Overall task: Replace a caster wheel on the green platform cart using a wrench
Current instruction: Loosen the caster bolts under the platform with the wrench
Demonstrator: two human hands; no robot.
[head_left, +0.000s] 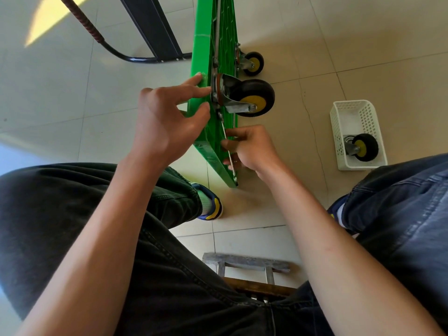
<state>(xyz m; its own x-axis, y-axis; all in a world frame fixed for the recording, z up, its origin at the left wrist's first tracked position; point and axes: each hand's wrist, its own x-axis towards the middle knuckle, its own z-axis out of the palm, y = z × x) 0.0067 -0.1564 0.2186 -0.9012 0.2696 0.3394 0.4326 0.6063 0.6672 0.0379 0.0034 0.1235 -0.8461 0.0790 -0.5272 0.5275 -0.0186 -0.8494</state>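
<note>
Floor (278, 27): pale tiles are seen under everything; a patch of sunlight lies at the upper left.
Legs: dark trousers are seen on both sides, and a blue and yellow shoe (210, 206) is set on the floor near the lower corner of the cart.
Cart (205, 151): the green platform is stood on its edge, with the ribbed underside turned to the right. A black tube handle (126, 55) is seen on the floor behind it.
Stool (247, 263): a worn seat with a metal frame is seen between the knees.
Basket (339, 141): a white plastic basket is placed on the floor, well apart from the cart on the right. One loose wheel (364, 147) with a yellow hub lies in it.
Near wheel (252, 98): a black wheel with a yellow hub is mounted on the underside by a metal plate.
Far wheel (253, 63): a second wheel is fixed higher up on the same side.
Left hand (167, 122): it is held open, the fingers spread; the fingertips are laid on the green edge just beside the wheel plate. Nothing is gripped.
Right hand (249, 147): the fingers are curled round the wrench.
Wrench (226, 138): a thin metal tool is held along the underside, its head near the bolts below the wheel plate. If it sits on a bolt cannot be told.
</note>
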